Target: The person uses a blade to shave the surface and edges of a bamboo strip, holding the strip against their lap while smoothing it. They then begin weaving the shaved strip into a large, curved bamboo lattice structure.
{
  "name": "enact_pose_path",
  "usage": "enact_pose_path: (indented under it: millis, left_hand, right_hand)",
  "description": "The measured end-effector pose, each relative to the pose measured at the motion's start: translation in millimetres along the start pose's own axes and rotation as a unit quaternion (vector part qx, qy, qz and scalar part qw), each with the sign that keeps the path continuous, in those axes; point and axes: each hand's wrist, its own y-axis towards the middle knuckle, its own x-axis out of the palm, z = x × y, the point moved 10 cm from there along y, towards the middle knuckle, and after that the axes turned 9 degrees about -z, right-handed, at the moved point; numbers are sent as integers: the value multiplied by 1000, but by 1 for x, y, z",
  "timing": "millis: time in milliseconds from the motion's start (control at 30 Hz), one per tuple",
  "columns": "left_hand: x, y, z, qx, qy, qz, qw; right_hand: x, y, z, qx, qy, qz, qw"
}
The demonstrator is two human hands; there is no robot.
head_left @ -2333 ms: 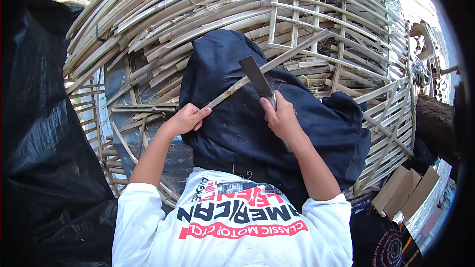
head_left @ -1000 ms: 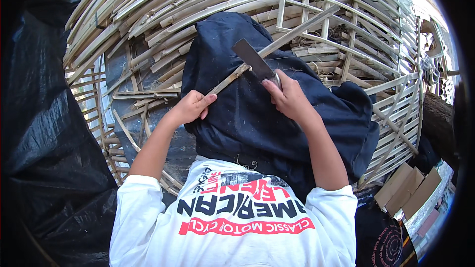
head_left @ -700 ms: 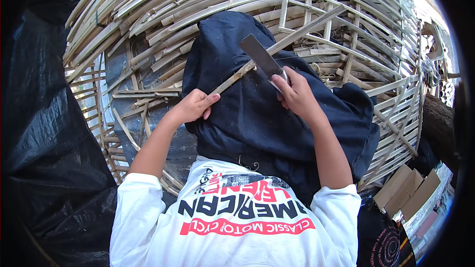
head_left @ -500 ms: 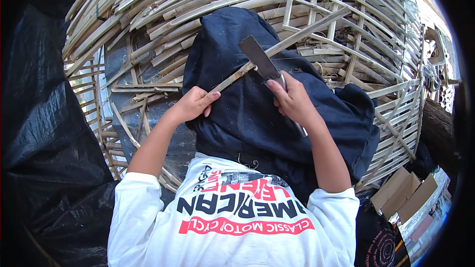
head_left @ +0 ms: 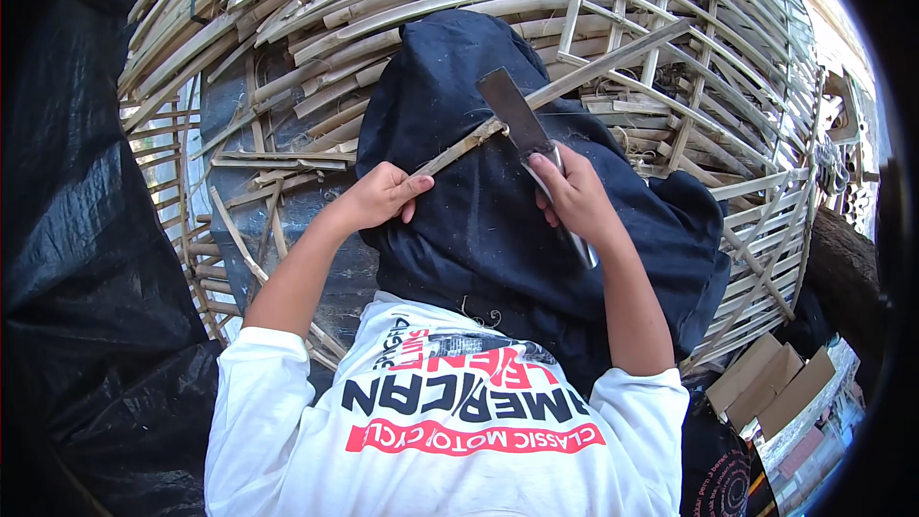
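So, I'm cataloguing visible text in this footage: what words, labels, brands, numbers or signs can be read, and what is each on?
I won't copy the wording, only place it.
White T-shirt: large black and red lettering, legible, upside down here.
Red band across it: white capitals, mostly legible, upside down.
Black item at lower right: pinkish ringed print, too small to read reliably.
Knife and bamboo strip: none visible.

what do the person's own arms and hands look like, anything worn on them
The left hand and right hand are ungloved, and no watch or bracelet shows. The forearms are bare below short, plain white sleeves, part of a white shirt with black and red print on the front.
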Motion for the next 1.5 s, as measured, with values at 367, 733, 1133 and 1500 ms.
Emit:
enact_pose_path:
  millis: [367,733,1133,1500]
  left_hand:
    - [0,3,-4,-57,-24,-17,998]
    - [0,3,-16,-83,-52,-27,995]
    - [0,-5,0,-21,57,59,996]
    - [-12,-20,20,32,183,223,957]
  right_hand:
    - [-17,1,-3,-33,58,54,996]
    - [-9,1,0,-12,56,-11,998]
    - [-58,-20,-12,-34,99,176,979]
    - [-37,-26,-26,4,-121,90,989]
